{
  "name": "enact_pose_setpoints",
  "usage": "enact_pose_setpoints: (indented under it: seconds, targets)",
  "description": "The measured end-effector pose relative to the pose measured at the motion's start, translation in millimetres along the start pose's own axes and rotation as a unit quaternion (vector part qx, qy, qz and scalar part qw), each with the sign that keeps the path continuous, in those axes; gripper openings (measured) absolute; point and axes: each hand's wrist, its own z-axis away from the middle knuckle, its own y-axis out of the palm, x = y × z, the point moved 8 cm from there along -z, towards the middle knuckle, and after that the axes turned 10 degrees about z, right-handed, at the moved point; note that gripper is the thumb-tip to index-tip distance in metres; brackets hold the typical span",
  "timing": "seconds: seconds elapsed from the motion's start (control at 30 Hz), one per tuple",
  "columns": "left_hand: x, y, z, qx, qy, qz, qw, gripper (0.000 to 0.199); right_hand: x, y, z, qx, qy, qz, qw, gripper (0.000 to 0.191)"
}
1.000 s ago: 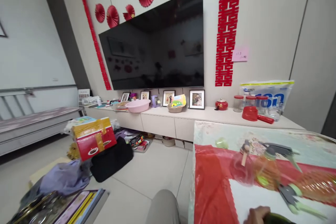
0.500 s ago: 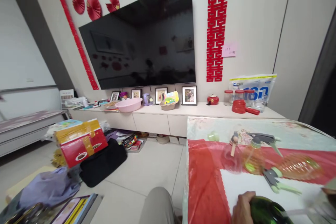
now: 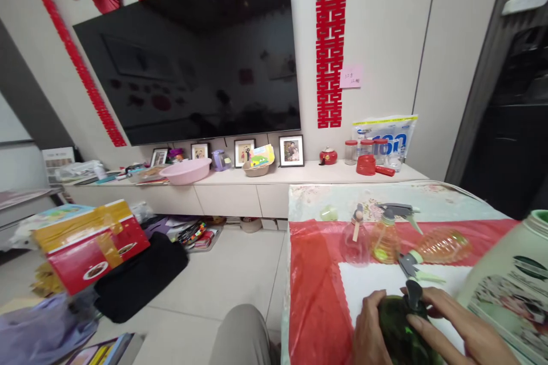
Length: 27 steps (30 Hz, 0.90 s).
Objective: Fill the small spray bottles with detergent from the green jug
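A dark green bottle (image 3: pixel 400 328) with a black top (image 3: pixel 413 295) is at the lower right, over a white sheet (image 3: pixel 357 285). My left hand (image 3: pixel 370 331) wraps round its left side. The fingers of my right hand (image 3: pixel 458 325) close on the bottle's neck and black top from the right. Behind the hands, an orange spray bottle (image 3: pixel 445 245) lies on its side, its grey and green trigger head pointing left. An upright yellowish spray bottle (image 3: pixel 384 242) and a clear pinkish bottle (image 3: pixel 354 242) stand side by side on the red cloth (image 3: pixel 314 291).
A large pale green jug (image 3: pixel 509 285) stands at the right edge. A small green cap (image 3: pixel 329 213) lies at the table's back. Beyond are a low cabinet (image 3: pixel 226 197) with jars and frames, and a red box (image 3: pixel 96 251) on the left floor.
The view has turned right, bringing the large jug into sight. My right hand now shows on the green bottle, which has turned more upright with its black top visible.
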Motion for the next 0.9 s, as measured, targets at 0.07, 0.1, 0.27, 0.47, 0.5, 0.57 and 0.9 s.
enact_pose_setpoints:
  seconds: [0.07,0.1,0.27,0.47,0.5,0.57,0.9]
  targets:
    - [-1,-0.8,1,0.004,0.009,-0.001,1.0,0.117,5,-7,-6,-0.004,0.006,0.003,1.0,0.032]
    - [-1,-1.5,1,0.004,0.01,-0.001,1.0,0.117,6,-8,-7,-0.004,0.014,0.001,1.0,0.031]
    - [-3,-2.6,-1,0.035,0.005,0.01,0.999,0.123,8,-9,-6,-0.007,0.047,-0.018,0.999,0.03]
    - [-3,-6.1,-2,0.049,-0.005,0.008,0.999,0.125,7,-2,-7,0.009,0.076,-0.025,0.997,0.042]
    - [-2,-6.0,-3,0.05,-0.007,0.006,0.999,0.125,7,-3,-6,0.01,0.064,-0.02,0.998,0.04]
    - [-1,-6.0,-3,0.047,-0.007,0.007,0.999,0.126,6,-4,-3,0.019,0.056,-0.013,0.998,0.04]
    - [1,-4.0,-2,0.059,0.011,0.025,0.998,0.122,-4,-9,-4,0.002,0.1,-0.03,0.994,0.047]
